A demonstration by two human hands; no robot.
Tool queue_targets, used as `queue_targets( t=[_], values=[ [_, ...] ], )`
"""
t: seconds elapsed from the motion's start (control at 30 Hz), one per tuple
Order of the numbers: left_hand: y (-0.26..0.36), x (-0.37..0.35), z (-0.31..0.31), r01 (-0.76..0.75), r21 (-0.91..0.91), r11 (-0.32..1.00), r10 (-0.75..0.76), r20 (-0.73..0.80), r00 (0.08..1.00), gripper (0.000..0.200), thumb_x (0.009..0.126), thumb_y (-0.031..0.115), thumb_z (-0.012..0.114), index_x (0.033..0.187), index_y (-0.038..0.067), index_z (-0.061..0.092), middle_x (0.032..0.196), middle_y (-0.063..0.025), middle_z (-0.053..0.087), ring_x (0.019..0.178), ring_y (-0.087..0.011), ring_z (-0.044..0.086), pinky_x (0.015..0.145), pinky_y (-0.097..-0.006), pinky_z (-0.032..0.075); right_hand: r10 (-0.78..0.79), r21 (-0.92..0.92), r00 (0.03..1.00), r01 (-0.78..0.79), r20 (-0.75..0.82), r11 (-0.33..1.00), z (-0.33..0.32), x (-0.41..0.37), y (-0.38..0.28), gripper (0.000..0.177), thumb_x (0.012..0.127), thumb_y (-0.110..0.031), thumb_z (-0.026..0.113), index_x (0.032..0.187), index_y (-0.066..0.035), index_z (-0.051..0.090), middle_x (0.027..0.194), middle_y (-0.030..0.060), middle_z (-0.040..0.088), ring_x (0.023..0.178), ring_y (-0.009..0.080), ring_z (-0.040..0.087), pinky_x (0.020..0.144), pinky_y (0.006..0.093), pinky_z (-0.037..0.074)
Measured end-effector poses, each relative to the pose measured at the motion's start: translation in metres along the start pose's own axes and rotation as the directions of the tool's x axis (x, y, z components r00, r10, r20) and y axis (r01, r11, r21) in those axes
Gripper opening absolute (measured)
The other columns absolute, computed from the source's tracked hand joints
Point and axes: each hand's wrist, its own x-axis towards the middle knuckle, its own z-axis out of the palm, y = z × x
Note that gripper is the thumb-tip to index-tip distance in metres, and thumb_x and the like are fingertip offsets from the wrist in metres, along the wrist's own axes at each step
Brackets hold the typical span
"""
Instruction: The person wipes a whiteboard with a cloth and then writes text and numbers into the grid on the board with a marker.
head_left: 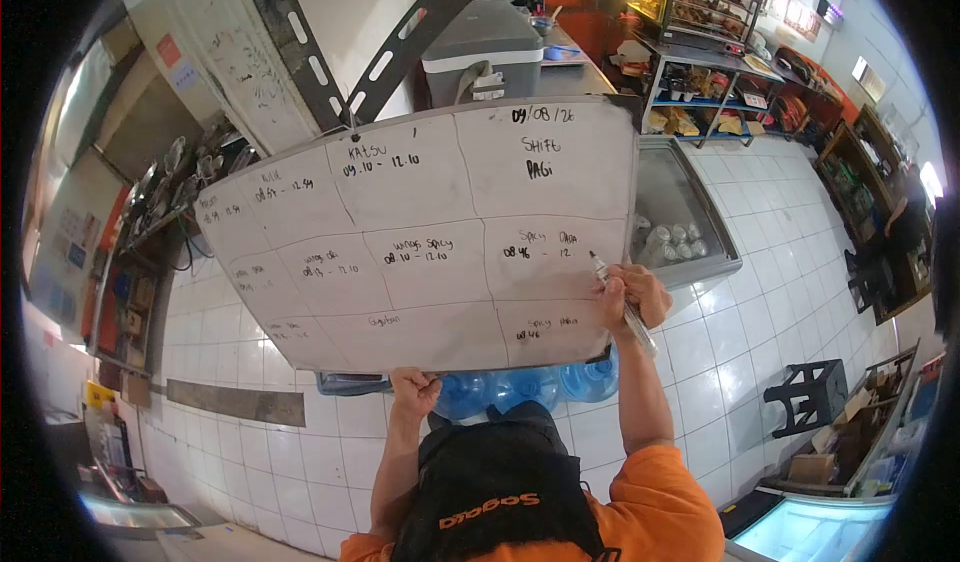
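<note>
A large whiteboard (430,292) hangs in front of me, ruled into boxes with handwritten names and times in black. My right hand (637,297) is closed around a whiteboard marker (640,330), its dark tip at the board's surface beside "08.46 - 12" in the box headed "Spicy". The marker's back end sticks out below the fingers. At the bottom edge of the board my left hand (415,394) is closed, with curled fingers right at the frame.
Blue water jugs (520,387) stand on the tiled floor under the board. Behind its right edge is a glass-topped chest (690,207) with cans inside. A grey cooler box (482,57) sits behind the top edge. A dark stool (808,398) stands on the right, near shelves.
</note>
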Motion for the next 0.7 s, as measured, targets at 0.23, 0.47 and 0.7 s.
queue_targets(
  t=[0.23,0.47,0.7],
  values=[
    [-0.001,0.004,-0.013,0.048,-0.054,0.997,-0.048,-0.004,0.999,0.013,0.057,-0.006,0.046,0.06,0.006,0.043,0.057,-0.0035,0.041,0.039,-0.0136,0.023,0.038,-0.0245,0.022,0.138,-0.036,0.982,-0.143,-0.126,0.989,-0.015,-0.007,-0.013,0.054,0.104,-0.05,0.039,0.114,0.001,0.056,0.053,0.0118,0.061,0.042,0.0154,0.059,0.038,0.026,0.044],
    [-0.002,-0.002,-0.009,-0.001,-0.029,1.0,0.003,0.087,0.996,0.015,0.056,-0.003,0.047,0.058,0.009,0.038,0.058,-0.001,0.039,0.041,-0.0143,0.022,0.04,-0.025,0.021,0.648,0.317,0.732,-0.576,-0.212,0.754,-0.044,0.015,-0.027,0.046,0.104,-0.049,0.04,0.117,-0.007,0.053,0.088,0.0214,0.072,0.055,0.0247,0.068,0.046,0.0302,0.052],
    [-0.005,0.005,-0.017,-0.036,0.079,0.996,0.032,0.052,0.998,0.013,0.055,0.002,0.048,0.057,0.009,0.037,0.058,-0.0029,0.038,0.041,-0.0159,0.021,0.039,-0.0264,0.021,0.658,0.709,0.752,-0.486,0.041,0.511,-0.068,0.006,-0.017,0.041,0.101,-0.045,0.049,0.124,-0.011,0.054,0.123,0.0265,0.063,0.109,0.0332,0.066,0.097,0.0516,0.052]
  ],
)
